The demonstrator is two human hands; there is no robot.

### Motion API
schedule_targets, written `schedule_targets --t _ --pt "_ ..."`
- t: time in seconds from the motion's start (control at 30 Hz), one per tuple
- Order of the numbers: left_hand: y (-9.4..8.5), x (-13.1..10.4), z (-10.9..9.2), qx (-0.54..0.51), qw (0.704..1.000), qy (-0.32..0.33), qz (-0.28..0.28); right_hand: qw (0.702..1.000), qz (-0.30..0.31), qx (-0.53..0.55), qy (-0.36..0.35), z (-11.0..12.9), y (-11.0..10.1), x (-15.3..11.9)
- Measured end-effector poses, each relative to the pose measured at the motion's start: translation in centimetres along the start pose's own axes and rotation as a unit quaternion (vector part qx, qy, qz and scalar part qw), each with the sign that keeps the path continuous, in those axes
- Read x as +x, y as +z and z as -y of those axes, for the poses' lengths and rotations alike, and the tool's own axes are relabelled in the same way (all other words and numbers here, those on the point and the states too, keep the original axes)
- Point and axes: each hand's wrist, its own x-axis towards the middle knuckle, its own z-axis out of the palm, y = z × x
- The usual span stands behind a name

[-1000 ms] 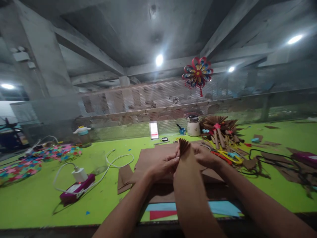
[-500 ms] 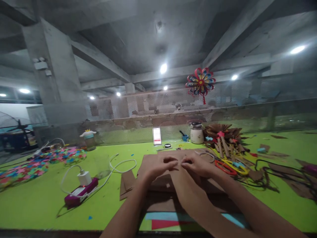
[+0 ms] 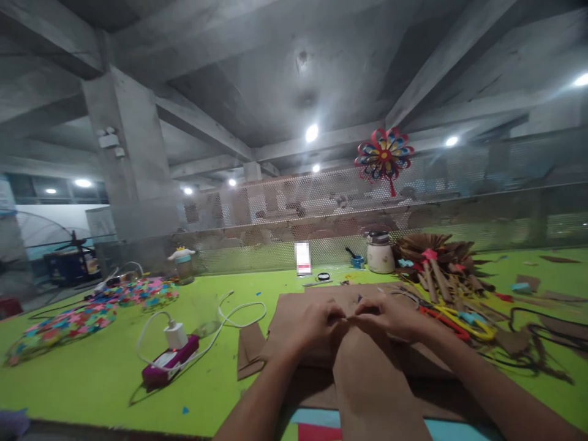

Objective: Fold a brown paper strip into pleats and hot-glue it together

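A long strip of brown kraft paper [image 3: 374, 383] runs from the near edge of the table up to my two hands. At its far end my left hand [image 3: 316, 324] pinches it with bent fingers. My right hand [image 3: 390, 313] grips the same end from the other side, thumb and fingertips pressed together close to the left fingertips. The paper narrows and creases where it is held. Beneath both hands lie larger brown paper sheets [image 3: 294, 306], and under these a light-blue sheet [image 3: 316, 418] and a red sheet [image 3: 316, 432] show at the front.
Left stands a purple power strip [image 3: 169, 362] with a white charger [image 3: 175, 335] and cable. Colourful paper stars [image 3: 68, 321] lie farther left. A phone [image 3: 303, 258] and a white jar [image 3: 380, 254] stand behind. Right are orange and yellow looped handles [image 3: 475, 324] and folded brown paper [image 3: 434, 251].
The view has swung slightly left. The strip's near part has turned flatter and broader toward me, and its held end is more gathered. Both hands stay at the far end, fingers curled tighter.
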Motion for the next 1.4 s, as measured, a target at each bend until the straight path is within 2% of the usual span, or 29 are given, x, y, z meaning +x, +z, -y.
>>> schedule_targets --t 0.17,0.3,0.4,0.63,0.77,0.87,0.93,1.07,1.2,1.4 --pt "-0.1 -0.5 -0.3 0.027 0.999 -0.015 0.008 0.999 0.034 0.015 -0.019 -0.9 -0.4 -0.5" --pt "-1.0 -1.1 -1.4 0.056 0.998 -0.025 0.020 0.999 0.022 0.024 -0.025 -0.8 -0.3 -0.6" --pt "-1.4 -1.1 -1.7 0.071 0.997 -0.019 0.023 0.999 0.015 0.051 -0.004 -0.8 -0.4 -0.7" --pt "-0.1 -0.5 -0.2 0.076 0.996 0.034 -0.003 0.990 0.003 0.144 0.012 -0.9 -0.4 -0.8" --pt "-0.3 -0.8 -0.6 0.078 0.996 0.038 -0.007 0.987 -0.033 0.149 0.039 -0.5 0.2 -0.8" --pt "-1.0 -0.9 -1.5 0.030 0.998 0.057 -0.001 0.990 -0.054 0.127 0.039 -0.3 0.8 -0.8" --pt "-1.2 -0.7 -1.7 -0.022 0.997 0.066 0.021 0.991 -0.060 0.118 0.013 -0.2 1.2 -0.8" --pt "-0.8 0.1 -0.5 -0.071 0.994 0.022 0.075 0.991 -0.074 0.097 -0.058 0.1 1.6 -0.8" --pt "-0.4 0.4 1.1 -0.146 0.980 0.022 0.131 0.990 -0.080 0.063 -0.094 0.2 1.4 -0.9" --pt "-0.4 0.3 0.9 -0.233 0.958 0.002 0.165 0.988 -0.082 0.035 -0.127 0.3 1.0 -1.1"
